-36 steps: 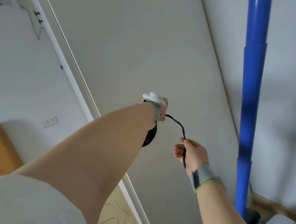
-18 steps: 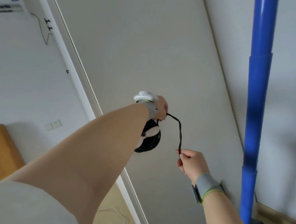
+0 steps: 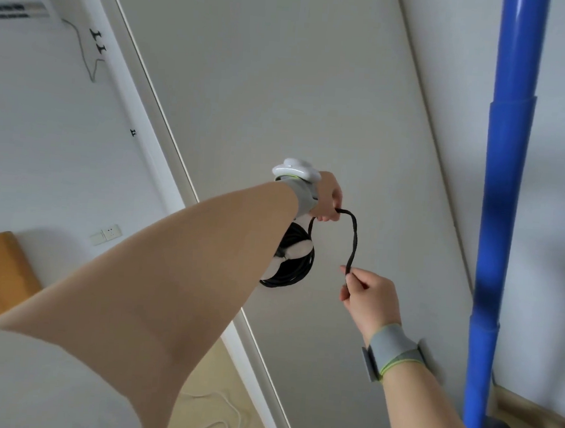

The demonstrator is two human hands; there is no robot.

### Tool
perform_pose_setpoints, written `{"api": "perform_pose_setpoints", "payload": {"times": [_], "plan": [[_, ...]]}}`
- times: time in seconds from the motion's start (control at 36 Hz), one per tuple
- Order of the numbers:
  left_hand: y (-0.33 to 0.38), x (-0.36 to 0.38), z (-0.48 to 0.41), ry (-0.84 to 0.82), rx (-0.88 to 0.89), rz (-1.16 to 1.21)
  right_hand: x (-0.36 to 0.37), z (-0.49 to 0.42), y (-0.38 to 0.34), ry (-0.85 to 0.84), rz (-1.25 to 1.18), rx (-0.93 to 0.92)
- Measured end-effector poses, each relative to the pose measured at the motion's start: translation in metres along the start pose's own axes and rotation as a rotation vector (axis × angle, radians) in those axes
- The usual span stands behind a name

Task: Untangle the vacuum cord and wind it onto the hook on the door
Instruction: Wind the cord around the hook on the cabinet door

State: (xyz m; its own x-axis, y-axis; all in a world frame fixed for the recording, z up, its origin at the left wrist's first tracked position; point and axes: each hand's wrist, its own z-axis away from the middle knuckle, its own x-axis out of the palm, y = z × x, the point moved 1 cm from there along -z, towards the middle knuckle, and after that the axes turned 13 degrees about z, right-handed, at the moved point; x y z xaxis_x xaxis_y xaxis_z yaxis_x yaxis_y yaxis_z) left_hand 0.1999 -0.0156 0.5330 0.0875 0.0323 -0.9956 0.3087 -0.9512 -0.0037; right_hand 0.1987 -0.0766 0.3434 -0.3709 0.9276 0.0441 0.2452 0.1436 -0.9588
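The grey door (image 3: 283,80) fills most of the view, cut off at top and bottom, with bare panel around both hands. The left forearm (image 3: 221,259) hides part of the black coil (image 3: 303,272) hanging against the door on a white hook (image 3: 297,250) that is hard to make out. A blue pole (image 3: 508,162) stands well apart at the right edge, while the left hand (image 3: 327,200) curls its fingers round the cord (image 3: 354,242) just above the coil and the right hand (image 3: 373,300) pinches the strand's lower end.

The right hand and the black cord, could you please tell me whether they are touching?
Touching. The head view shows the right hand pinching the black cord between its fingers.
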Motion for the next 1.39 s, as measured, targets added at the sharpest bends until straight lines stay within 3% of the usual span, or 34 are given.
{"api": "perform_pose_setpoints", "payload": {"times": [0.17,0.36,0.5,0.56,0.69,0.81,0.94,1.28,1.39], "plan": [[-0.022,-0.018,0.003,0.106,-0.021,-0.180,-0.010,-0.004,-0.005,0.032,-0.009,-0.051],[-0.035,-0.024,0.011,0.067,-0.061,-0.086,-0.014,-0.007,0.023,0.024,0.203,0.055],[-0.036,-0.022,0.017,0.070,-0.050,-0.041,-0.015,-0.004,0.013,0.088,0.221,-0.031],[-0.036,-0.023,0.020,0.082,-0.048,0.061,-0.015,-0.004,0.006,0.104,0.221,-0.060],[-0.035,-0.014,0.030,-0.040,-0.068,0.585,-0.013,-0.002,-0.001,0.093,0.217,-0.104],[-0.031,-0.011,0.031,-0.063,-0.065,0.690,-0.008,0.003,-0.005,0.045,0.197,-0.116],[-0.015,-0.013,0.033,0.020,-0.038,0.494,-0.002,0.009,-0.009,0.017,0.206,-0.133],[-0.020,-0.036,0.036,0.270,-0.017,-0.172,-0.007,0.007,-0.021,0.140,0.156,-0.239],[-0.036,-0.035,0.038,0.249,-0.001,-0.333,-0.006,0.008,-0.022,0.120,0.146,-0.240]]}}
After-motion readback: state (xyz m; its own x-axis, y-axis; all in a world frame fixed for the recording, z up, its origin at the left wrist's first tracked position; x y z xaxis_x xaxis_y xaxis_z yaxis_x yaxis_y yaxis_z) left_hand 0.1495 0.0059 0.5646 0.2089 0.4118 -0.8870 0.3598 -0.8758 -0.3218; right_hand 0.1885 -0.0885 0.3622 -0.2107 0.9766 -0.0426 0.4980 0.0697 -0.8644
